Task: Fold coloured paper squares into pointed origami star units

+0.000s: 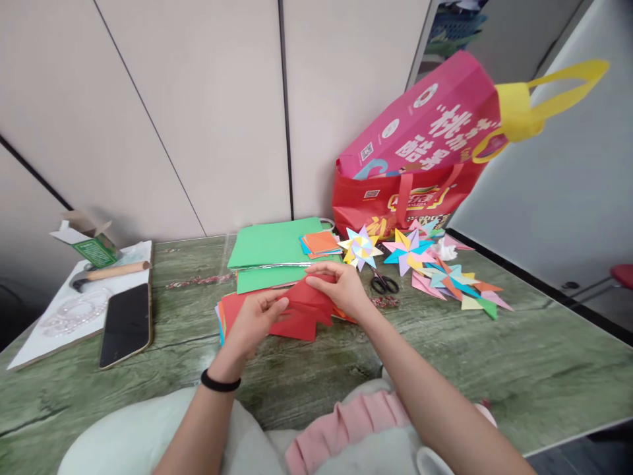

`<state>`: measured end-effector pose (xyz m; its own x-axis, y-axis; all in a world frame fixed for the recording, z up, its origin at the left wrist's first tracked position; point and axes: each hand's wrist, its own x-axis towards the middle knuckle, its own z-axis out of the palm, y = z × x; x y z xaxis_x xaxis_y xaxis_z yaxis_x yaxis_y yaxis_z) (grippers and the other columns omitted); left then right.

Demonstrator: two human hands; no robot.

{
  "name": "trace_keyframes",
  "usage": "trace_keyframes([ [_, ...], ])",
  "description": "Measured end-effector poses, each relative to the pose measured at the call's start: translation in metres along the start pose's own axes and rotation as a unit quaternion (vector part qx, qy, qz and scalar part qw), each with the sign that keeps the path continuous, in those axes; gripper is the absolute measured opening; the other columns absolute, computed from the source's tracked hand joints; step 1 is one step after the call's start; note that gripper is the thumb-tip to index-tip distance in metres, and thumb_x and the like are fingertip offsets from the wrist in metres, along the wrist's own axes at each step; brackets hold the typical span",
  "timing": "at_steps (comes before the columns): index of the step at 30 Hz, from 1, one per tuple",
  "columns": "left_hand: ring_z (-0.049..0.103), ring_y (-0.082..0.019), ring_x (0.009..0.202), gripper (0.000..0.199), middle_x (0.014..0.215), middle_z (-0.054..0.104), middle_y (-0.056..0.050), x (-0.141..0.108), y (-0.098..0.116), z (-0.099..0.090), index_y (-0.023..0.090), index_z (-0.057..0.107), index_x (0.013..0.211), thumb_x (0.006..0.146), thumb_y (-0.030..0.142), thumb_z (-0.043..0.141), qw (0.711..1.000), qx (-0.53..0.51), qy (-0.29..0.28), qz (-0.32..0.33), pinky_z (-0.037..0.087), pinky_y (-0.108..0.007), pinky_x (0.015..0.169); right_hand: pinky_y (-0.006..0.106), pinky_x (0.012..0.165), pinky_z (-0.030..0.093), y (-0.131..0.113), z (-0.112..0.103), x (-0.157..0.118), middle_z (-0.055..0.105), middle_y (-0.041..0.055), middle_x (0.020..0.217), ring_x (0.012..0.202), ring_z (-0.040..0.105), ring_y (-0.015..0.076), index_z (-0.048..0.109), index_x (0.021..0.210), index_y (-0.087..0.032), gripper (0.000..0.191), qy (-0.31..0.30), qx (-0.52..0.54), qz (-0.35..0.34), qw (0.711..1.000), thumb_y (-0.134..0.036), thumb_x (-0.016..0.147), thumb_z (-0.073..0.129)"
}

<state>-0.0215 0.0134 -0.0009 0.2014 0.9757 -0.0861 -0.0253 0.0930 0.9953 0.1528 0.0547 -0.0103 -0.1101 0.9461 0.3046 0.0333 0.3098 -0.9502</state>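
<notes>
Between my two hands is a folded piece of red paper (311, 300), raised a little above the table. The fingers of my left hand (254, 323) pinch its left end, and my right hand (341, 285) grips its upper right part with thumb and fingers. Beneath it lies a stack of coloured paper with a red sheet (291, 328) on top, partly hidden by my hands. Just behind are green sheets (277, 244) and a small pile of orange paper squares (320, 243).
Folded paper stars (408, 251) and loose folded points (465, 284) lie on the right, near black-handled scissors (384, 284). A red bag (366, 204) with a pink bag (420, 125) stands behind. On the left are a phone (127, 325), a hammer (113, 273) and a small box (91, 244).
</notes>
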Motion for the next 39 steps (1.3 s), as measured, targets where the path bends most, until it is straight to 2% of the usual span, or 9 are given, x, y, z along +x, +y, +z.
trace_keyframes([
  [5, 0.065, -0.022, 0.082, 0.042, 0.09, 0.072, -0.008, 0.001, 0.0, 0.0, 0.012, 0.068, 0.1, 0.064, 0.034, 0.07, 0.998, -0.05, 0.022, 0.021, 0.048, -0.037, 0.083, 0.03, 0.07, 0.05, 0.001, 0.001, 0.0, 0.069, 0.0047, 0.08, 0.076, 0.064, 0.0176, 0.066, 0.078, -0.017, 0.021, -0.003, 0.072, 0.056, 0.996, -0.028, 0.061, 0.071],
  [11, 0.063, -0.015, 0.06, 0.06, 0.056, 0.067, 0.002, -0.001, 0.002, 0.0, 0.012, 0.055, 0.12, 0.064, 0.028, 0.07, 0.998, -0.015, 0.066, -0.004, 0.05, -0.033, 0.073, 0.026, 0.06, 0.047, 0.0, -0.003, -0.002, 0.069, 0.0032, 0.073, 0.065, 0.063, 0.0149, 0.065, 0.079, -0.016, 0.026, -0.064, 0.08, 0.097, 0.99, -0.031, 0.059, 0.073],
  [15, 0.062, -0.013, 0.06, 0.071, 0.058, 0.066, 0.002, 0.0, 0.002, 0.001, 0.012, 0.046, 0.128, 0.064, 0.032, 0.07, 0.993, -0.06, 0.104, 0.015, 0.05, -0.031, 0.071, 0.023, 0.054, 0.044, -0.001, -0.001, -0.003, 0.067, 0.0011, 0.066, 0.058, 0.059, 0.0121, 0.066, 0.076, -0.015, 0.026, -0.102, 0.062, 0.094, 0.988, -0.031, 0.057, 0.073],
  [18, 0.062, -0.014, 0.064, 0.06, 0.07, 0.068, -0.002, 0.0, 0.0, 0.002, 0.012, 0.054, 0.119, 0.066, 0.038, 0.069, 0.993, -0.078, 0.089, 0.022, 0.05, -0.029, 0.068, 0.023, 0.053, 0.044, 0.0, 0.004, -0.003, 0.065, 0.0002, 0.062, 0.053, 0.057, 0.0107, 0.064, 0.07, -0.015, 0.026, -0.062, 0.105, 0.114, 0.986, -0.032, 0.055, 0.075],
  [21, 0.06, -0.014, 0.063, 0.04, 0.071, 0.067, -0.004, 0.001, -0.002, 0.004, 0.011, 0.067, 0.094, 0.067, 0.041, 0.067, 0.997, -0.045, 0.057, 0.019, 0.048, -0.026, 0.062, 0.023, 0.052, 0.044, 0.003, 0.009, -0.003, 0.064, 0.0001, 0.061, 0.052, 0.056, 0.0106, 0.061, 0.069, -0.015, 0.028, -0.015, 0.147, 0.13, 0.98, -0.034, 0.054, 0.075],
  [26, 0.055, -0.013, 0.052, 0.033, 0.056, 0.061, -0.001, 0.001, -0.005, 0.006, 0.012, 0.068, 0.073, 0.065, 0.044, 0.067, 0.996, 0.011, 0.083, 0.024, 0.044, -0.023, 0.051, 0.025, 0.057, 0.045, 0.005, 0.013, -0.005, 0.064, 0.0023, 0.066, 0.06, 0.057, 0.0132, 0.061, 0.07, -0.016, 0.021, -0.016, 0.044, 0.035, 0.998, -0.034, 0.062, 0.069],
  [33, 0.059, -0.015, 0.058, 0.036, 0.064, 0.068, -0.002, 0.0, -0.002, 0.009, 0.012, 0.07, 0.08, 0.065, 0.045, 0.066, 0.996, 0.013, 0.079, 0.04, 0.046, -0.024, 0.055, 0.025, 0.058, 0.045, -0.001, 0.024, -0.016, 0.058, 0.0025, 0.074, 0.063, 0.054, 0.0132, 0.056, 0.073, -0.019, 0.002, -0.004, -0.132, -0.115, 0.985, -0.021, 0.072, 0.056],
  [36, 0.06, -0.016, 0.058, 0.036, 0.066, 0.069, -0.003, 0.0, 0.0, 0.009, 0.012, 0.071, 0.08, 0.063, 0.044, 0.068, 0.995, 0.015, 0.089, 0.052, 0.047, -0.026, 0.058, 0.025, 0.059, 0.045, -0.003, 0.027, -0.019, 0.056, 0.0012, 0.074, 0.062, 0.053, 0.0122, 0.053, 0.076, -0.02, 0.004, -0.013, -0.138, -0.134, 0.981, -0.022, 0.074, 0.056],
  [39, 0.061, -0.016, 0.057, 0.034, 0.064, 0.07, -0.003, 0.0, 0.001, 0.008, 0.012, 0.071, 0.08, 0.064, 0.042, 0.068, 0.992, 0.03, 0.104, 0.058, 0.046, -0.025, 0.055, 0.024, 0.059, 0.045, -0.006, 0.028, -0.019, 0.057, 0.0023, 0.078, 0.067, 0.054, 0.0129, 0.054, 0.078, -0.02, 0.013, -0.026, -0.089, -0.109, 0.99, -0.031, 0.074, 0.059],
])
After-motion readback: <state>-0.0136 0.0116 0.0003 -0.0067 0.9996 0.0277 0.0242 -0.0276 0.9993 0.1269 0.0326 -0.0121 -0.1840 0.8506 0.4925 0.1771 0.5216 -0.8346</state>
